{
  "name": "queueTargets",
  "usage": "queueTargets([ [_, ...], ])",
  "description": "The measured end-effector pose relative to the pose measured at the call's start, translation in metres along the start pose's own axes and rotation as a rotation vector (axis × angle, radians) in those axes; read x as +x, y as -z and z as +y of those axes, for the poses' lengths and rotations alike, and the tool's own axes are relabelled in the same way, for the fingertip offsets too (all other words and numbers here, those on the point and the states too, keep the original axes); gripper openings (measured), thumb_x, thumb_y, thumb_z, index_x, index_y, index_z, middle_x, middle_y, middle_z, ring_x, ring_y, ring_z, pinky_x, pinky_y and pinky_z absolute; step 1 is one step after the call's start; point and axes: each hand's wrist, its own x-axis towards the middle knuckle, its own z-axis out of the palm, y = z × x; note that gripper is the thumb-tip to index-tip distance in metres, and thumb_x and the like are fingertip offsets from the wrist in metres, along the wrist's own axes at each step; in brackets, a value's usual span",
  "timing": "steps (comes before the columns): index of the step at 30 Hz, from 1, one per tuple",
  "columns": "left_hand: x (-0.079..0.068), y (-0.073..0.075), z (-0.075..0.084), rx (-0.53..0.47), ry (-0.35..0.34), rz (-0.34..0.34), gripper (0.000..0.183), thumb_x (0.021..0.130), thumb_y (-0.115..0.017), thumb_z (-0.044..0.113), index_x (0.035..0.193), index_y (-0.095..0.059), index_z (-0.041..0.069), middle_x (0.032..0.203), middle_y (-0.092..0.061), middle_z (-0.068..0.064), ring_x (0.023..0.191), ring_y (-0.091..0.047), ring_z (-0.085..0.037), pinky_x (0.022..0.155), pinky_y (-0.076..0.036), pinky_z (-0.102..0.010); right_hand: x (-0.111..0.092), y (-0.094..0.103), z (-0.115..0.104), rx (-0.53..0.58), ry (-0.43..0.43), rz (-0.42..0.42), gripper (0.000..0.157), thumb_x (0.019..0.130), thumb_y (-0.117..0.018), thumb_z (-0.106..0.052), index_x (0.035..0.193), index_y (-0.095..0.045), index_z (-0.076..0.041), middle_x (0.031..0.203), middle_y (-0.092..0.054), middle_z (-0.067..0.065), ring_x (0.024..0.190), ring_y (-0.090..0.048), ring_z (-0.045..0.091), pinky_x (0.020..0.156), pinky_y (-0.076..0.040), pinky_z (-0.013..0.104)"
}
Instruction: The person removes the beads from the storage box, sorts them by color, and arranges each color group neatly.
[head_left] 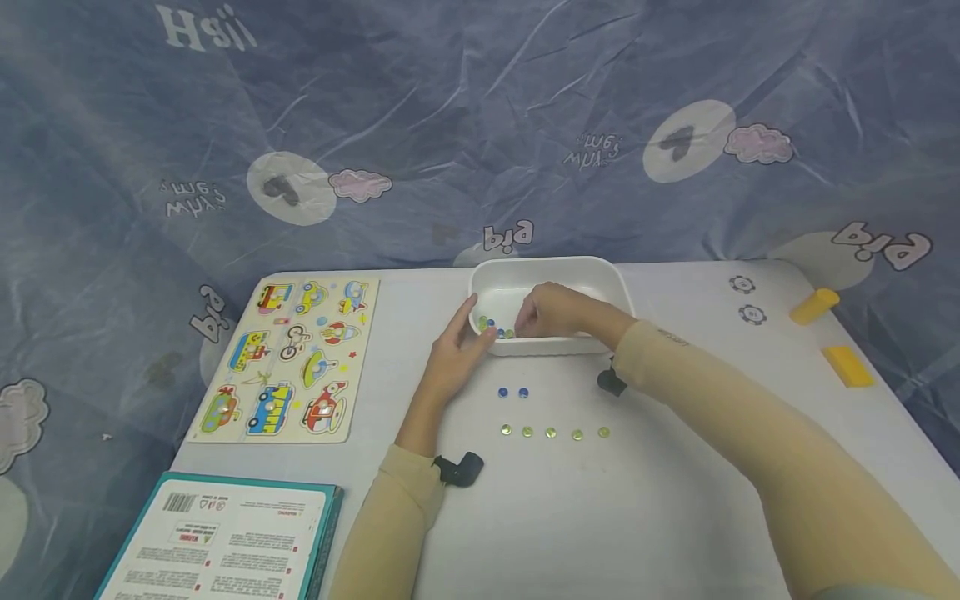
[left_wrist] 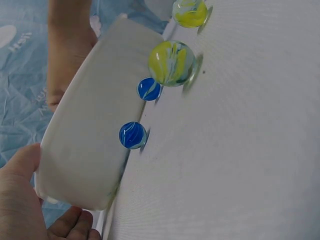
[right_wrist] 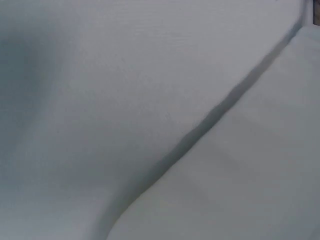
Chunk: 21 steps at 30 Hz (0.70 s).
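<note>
A white tub (head_left: 540, 346) stands at the back of the table. My left hand (head_left: 450, 358) holds its left front corner, thumb at the front rim and fingers along the side. Inside the tub is my right hand (head_left: 553, 308), its fingers bent downward beside several blue and yellow-green marbles (head_left: 483, 322); I cannot tell whether it pinches one. Two blue marbles (head_left: 513, 392) lie in front of the tub, and nearer to me several yellow-green marbles (head_left: 551, 432) form a row. The left wrist view shows the tub wall (left_wrist: 90, 125) close to two blue marbles (left_wrist: 133, 135).
On the left lies a wooden vehicle puzzle board (head_left: 288, 358), with a teal-edged box (head_left: 225, 533) nearer to me. A yellow cylinder (head_left: 814, 307), a yellow block (head_left: 847, 367) and two small gear-like discs (head_left: 752, 314) are on the right. Blue printed cloth (head_left: 480, 125) hangs behind.
</note>
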Motion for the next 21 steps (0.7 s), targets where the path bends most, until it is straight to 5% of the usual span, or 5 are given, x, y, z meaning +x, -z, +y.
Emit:
queueTargets([
  [6, 0.0, 0.0, 0.0, 0.003, 0.017, -0.004, 0.066, 0.081, -0.055, 0.069, 0.138, -0.023, 0.06, 0.156, -0.026, 0.011, 0.143, -0.03, -0.024, 0.114, -0.03, -0.05, -0.01, 0.009, -0.003, -0.038, 0.046, 0.108, 0.017, 0.081, -0.074, -0.03, 0.096, -0.075, -0.023, 0.065, -0.062, -0.004, 0.062, -0.053, 0.013, 0.06, -0.048, 0.027],
  [13, 0.0, -0.001, -0.001, 0.0, 0.02, 0.005, 0.062, 0.087, -0.058, 0.055, 0.138, -0.023, 0.059, 0.156, -0.025, 0.01, 0.144, -0.028, -0.025, 0.115, -0.027, -0.053, -0.034, 0.019, -0.009, 0.035, 0.103, 0.243, 0.014, 0.083, -0.072, -0.032, 0.095, -0.074, -0.025, 0.062, -0.056, -0.004, 0.06, -0.049, 0.013, 0.057, -0.044, 0.027],
  [21, -0.001, -0.002, 0.002, 0.005, 0.029, 0.013, 0.069, 0.077, -0.054, 0.074, 0.137, -0.023, 0.06, 0.155, -0.024, 0.016, 0.143, -0.029, -0.021, 0.116, -0.028, -0.048, -0.07, 0.022, -0.012, 0.109, 0.1, 0.336, 0.016, 0.082, -0.074, -0.031, 0.096, -0.075, -0.023, 0.058, -0.052, -0.003, 0.056, -0.044, 0.012, 0.053, -0.041, 0.024],
])
